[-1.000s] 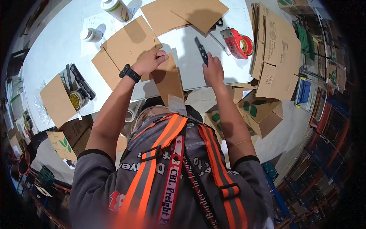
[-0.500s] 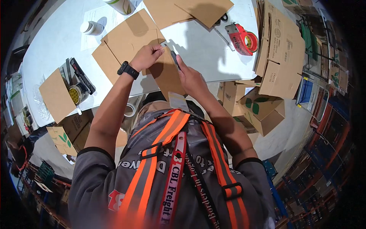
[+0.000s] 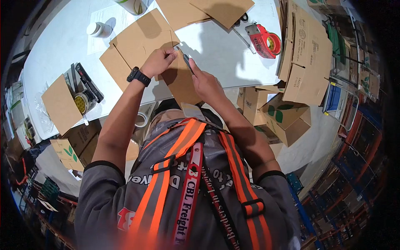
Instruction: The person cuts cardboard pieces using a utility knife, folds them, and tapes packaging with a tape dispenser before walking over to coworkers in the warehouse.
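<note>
My left hand (image 3: 156,63), with a black watch on its wrist, pinches the upper end of a narrow piece of cardboard (image 3: 182,85). That piece hangs over the table's front edge, its lower end close to my body. Wrapped in my right hand (image 3: 207,86) is a box cutter (image 3: 187,61) with a dark handle. Its tip lies at the cardboard's top edge, right beside my left fingertips; whether the blade is in the board I cannot tell. A larger flat cardboard sheet (image 3: 143,39) rests on the table just beyond my left hand.
A red tape dispenser (image 3: 262,41) lies at the right of the white table (image 3: 216,52), near stacked flattened cartons (image 3: 310,50). White bottle (image 3: 99,29) and more cardboard (image 3: 183,14) stand at the back. At left are a tape roll (image 3: 84,102) and cardboard flap (image 3: 61,104). Open boxes (image 3: 287,118) sit below.
My right hand has shifted slightly left, bringing the box cutter's tip close to my left fingertips at the cardboard's top edge. My left hand keeps its pinch.
</note>
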`<move>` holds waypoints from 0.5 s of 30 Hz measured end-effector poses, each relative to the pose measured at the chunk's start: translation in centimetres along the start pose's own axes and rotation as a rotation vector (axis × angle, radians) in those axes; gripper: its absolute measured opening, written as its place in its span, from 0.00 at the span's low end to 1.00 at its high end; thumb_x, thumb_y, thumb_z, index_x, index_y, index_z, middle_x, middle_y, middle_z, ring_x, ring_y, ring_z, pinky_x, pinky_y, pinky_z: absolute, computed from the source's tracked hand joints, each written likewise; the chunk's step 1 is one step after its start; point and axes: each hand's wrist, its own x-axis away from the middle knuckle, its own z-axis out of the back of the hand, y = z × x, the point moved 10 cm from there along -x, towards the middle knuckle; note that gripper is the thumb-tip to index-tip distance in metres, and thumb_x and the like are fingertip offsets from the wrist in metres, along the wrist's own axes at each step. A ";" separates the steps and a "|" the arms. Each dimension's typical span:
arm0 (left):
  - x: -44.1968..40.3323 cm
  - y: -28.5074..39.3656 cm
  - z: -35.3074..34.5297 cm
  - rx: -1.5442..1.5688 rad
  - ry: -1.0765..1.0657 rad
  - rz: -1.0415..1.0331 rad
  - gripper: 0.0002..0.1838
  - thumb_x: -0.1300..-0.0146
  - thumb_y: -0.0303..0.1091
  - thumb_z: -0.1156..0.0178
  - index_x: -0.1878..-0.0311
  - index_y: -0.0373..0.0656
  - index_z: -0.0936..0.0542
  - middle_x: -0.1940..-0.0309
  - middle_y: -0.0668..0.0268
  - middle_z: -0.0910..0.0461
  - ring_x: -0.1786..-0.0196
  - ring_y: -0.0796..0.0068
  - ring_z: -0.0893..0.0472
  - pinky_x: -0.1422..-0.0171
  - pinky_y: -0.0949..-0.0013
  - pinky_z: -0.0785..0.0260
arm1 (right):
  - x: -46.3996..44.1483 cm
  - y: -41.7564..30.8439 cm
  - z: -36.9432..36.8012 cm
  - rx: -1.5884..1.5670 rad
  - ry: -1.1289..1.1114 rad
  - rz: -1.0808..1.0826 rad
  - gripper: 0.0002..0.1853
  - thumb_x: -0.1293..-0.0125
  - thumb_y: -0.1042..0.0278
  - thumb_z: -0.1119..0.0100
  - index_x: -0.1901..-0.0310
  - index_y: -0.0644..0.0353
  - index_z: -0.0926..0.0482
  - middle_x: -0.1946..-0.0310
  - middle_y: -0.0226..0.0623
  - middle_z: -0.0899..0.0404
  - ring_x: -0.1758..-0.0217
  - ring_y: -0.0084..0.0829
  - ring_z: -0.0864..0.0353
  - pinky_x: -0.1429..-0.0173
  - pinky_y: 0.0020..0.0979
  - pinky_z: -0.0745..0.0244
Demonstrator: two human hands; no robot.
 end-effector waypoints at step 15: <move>-0.2 -0.6 0.0 0.014 0.022 0.013 0.16 0.33 0.43 0.48 0.63 0.38 0.22 0.79 0.51 0.25 0.75 0.55 0.28 0.63 0.60 0.33 | -0.1 0.2 0.0 0.003 -0.004 -0.016 0.28 0.33 0.64 0.55 0.30 0.43 0.45 0.66 0.50 0.22 0.63 0.52 0.22 0.58 0.48 0.27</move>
